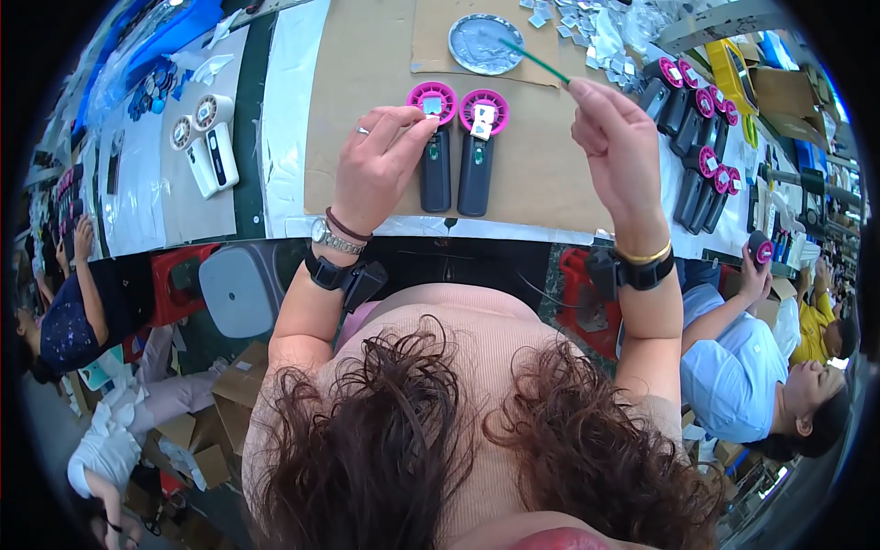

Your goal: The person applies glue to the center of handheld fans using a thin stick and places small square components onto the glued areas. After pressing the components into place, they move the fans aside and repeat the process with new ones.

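Observation:
Two small handheld fans lie side by side before me, each with a magenta round head and a dark grey handle: a left fan and a right fan. My left hand is pinched at the left fan's head, next to a pale blue square in its centre. Something tiny and whitish shows at the fingertips, too small to name. A white piece with dark spots sits on the right fan's head. My right hand grips a thin green stick, its tip over a round dish of greyish paste.
Several more magenta-headed fans are lined up at the right. Loose small square pieces lie at the far right, near a yellow bin. Two white fans rest at the left. Co-workers sit on both sides.

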A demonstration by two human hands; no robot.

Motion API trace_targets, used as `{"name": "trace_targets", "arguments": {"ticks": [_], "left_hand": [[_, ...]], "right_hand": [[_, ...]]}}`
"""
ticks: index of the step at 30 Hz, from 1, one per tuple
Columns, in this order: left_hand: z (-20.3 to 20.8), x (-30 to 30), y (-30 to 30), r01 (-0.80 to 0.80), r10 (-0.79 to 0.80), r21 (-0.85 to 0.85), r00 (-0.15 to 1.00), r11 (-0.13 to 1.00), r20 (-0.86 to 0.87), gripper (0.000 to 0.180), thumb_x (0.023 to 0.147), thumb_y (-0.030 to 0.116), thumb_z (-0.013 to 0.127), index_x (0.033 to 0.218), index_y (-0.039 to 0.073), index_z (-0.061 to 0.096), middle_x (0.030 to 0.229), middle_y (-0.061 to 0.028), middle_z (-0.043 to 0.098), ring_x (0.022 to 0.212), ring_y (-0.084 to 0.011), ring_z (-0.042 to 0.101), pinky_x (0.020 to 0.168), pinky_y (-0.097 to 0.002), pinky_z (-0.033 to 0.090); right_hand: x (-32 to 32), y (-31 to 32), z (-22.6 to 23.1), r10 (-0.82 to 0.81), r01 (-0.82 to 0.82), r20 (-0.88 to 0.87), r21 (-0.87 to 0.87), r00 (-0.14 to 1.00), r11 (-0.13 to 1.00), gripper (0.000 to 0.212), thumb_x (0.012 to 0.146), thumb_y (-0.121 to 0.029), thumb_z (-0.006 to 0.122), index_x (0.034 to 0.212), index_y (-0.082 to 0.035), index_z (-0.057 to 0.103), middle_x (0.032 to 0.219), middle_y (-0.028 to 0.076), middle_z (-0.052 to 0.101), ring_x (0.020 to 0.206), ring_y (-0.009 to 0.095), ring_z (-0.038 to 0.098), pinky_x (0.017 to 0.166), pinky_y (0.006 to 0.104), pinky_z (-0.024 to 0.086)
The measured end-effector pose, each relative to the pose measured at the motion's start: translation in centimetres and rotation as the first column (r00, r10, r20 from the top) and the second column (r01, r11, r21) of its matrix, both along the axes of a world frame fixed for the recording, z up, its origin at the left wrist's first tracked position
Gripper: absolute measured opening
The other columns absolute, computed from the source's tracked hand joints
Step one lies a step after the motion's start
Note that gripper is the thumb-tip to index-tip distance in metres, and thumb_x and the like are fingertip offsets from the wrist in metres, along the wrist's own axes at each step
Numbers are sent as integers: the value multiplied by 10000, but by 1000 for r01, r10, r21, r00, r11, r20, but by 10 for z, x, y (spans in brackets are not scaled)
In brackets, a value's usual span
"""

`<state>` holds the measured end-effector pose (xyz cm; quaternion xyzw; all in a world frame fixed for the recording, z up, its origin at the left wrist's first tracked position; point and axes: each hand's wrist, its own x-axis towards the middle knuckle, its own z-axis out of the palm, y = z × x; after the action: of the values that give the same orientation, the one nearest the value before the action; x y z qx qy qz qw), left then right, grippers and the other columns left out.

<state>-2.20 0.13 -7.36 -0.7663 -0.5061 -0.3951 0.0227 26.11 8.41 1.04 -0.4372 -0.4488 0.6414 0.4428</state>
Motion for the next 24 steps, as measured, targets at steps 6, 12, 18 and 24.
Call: {"name": "trace_targets", "arguments": {"ticks": [6,12,18,24], "left_hand": [[-3,-1,-4,-13,13,-2,1000,1000,16,280,905,16,795,1181,61,782,1144,-68,723,1088,-266,709,931,-406,569],[-5,-3,-6,-16,16,2,999,1000,47,272,909,27,799,1177,67,775,1124,-63,723,1056,-257,709,914,-406,552],[-2,-5,-5,-12,11,12,998,1000,56,263,911,23,798,1169,66,774,1101,-60,721,1028,-255,709,905,-404,552],[-6,-8,-2,8,-9,7,995,1000,96,258,908,12,798,1161,63,775,1086,-67,721,1005,-260,705,885,-402,560]], "right_hand": [[-23,-34,-9,-145,-210,499,586,854,782,150,1028,-63,795,1160,3,827,794,-43,613,641,59,478,596,238,341],[-38,-40,-18,-316,-510,638,760,702,403,192,910,-30,858,1099,-33,826,804,28,643,705,148,628,637,308,483],[-43,-31,-26,-400,-643,660,740,635,199,256,836,-33,872,1080,-34,797,849,53,650,764,222,691,658,365,536],[-37,-29,-22,-377,-729,704,677,602,102,269,832,-31,867,1090,-27,790,859,59,624,765,211,697,664,368,544]]}}
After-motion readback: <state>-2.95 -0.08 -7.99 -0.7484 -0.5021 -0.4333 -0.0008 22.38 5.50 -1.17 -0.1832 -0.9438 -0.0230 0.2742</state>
